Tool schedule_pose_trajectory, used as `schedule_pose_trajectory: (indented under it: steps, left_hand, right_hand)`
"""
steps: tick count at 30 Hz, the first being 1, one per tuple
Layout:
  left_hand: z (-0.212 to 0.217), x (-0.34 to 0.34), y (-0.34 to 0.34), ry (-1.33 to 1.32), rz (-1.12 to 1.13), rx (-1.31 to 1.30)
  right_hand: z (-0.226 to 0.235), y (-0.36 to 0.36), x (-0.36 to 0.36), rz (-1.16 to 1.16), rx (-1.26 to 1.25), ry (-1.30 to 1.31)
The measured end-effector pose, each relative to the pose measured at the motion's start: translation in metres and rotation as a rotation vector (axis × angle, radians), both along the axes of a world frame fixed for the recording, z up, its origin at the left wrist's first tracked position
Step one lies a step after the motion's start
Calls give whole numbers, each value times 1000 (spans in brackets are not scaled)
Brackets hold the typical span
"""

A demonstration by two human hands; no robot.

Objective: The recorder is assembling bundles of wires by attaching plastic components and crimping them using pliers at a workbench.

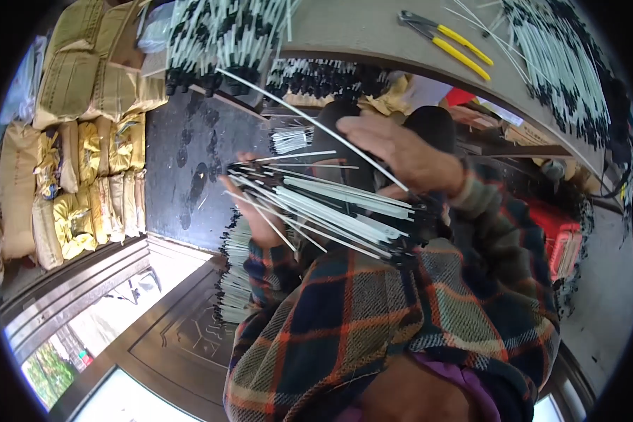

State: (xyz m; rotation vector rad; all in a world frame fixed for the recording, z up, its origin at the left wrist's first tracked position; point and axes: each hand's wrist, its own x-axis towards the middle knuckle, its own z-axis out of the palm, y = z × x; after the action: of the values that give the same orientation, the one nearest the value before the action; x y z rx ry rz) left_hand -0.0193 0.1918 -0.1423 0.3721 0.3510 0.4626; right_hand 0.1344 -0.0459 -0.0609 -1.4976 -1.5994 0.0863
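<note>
My left hand (255,219) is closed around the black-tipped end of a loose bundle of thin white rods (330,207). The bundle fans out to the right across my lap, and several rods stick out apart from the rest. Above it, my right hand (411,156) has its fingers straight and side by side. One long white rod (299,116) lies between these fingers and the thumb, slanting up and left toward the table. The thumb is partly hidden behind the rods.
On the grey table (359,32) lie pliers with yellow handles (457,49) and a pile of black-ended rods (559,70). Another rod pile (225,35) overhangs its left edge. Wrapped sacks (70,169) are stacked at left, and more rods (235,274) stand beside my left arm.
</note>
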Motion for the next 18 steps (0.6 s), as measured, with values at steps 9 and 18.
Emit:
schedule_pose_trajectory:
  steps: [9, 18]
  left_hand:
    - [23, 0, -75, -80, -255, -905]
    - [-53, -19, -52, 28, -200, -341]
  right_hand:
    - [18, 11, -44, 28, 92, -127]
    - [2, -54, -68, -225, 105, 152]
